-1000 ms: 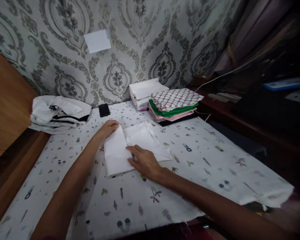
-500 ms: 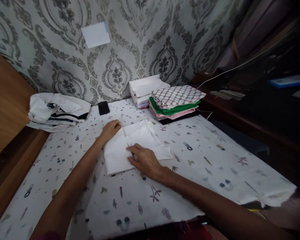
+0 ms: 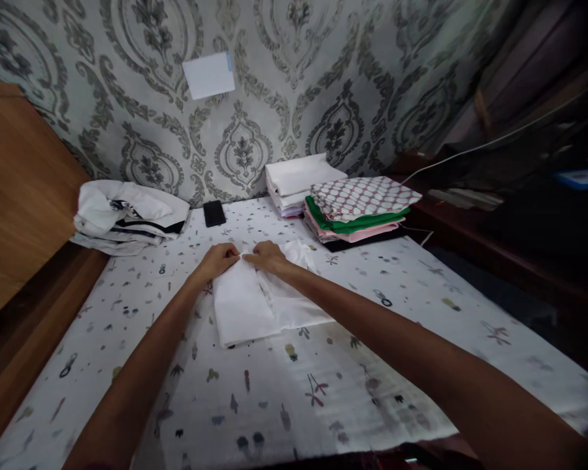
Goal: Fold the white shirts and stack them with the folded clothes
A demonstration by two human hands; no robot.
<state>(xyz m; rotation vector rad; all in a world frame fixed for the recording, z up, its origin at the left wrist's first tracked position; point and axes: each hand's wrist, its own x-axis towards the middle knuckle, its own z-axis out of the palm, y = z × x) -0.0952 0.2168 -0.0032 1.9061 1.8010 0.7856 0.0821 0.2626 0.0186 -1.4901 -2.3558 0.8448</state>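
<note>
A white piece of clothing (image 3: 245, 303) lies partly folded on the patterned sheet, with a folded flap on its left side. My left hand (image 3: 219, 260) pinches its far left corner between thumb and fingers. Close beside it, my right hand (image 3: 267, 256) is closed on the far edge of the same cloth, thumb pointing toward the left hand. My right forearm crosses above the right part of the cloth and hides some of it. The kind of garment cannot be made out.
Folded clothes (image 3: 362, 202) are piled at the back right, beside a stack of white folded cloth (image 3: 298, 176). A black phone (image 3: 214, 213) lies near the wall. A heap of white clothing (image 3: 127, 215) sits at the back left by a wooden panel (image 3: 24, 196).
My right hand has moved from the cloth's near middle to its far edge, beside the left hand. The left hand stays at the far left corner. The view has shifted slightly.
</note>
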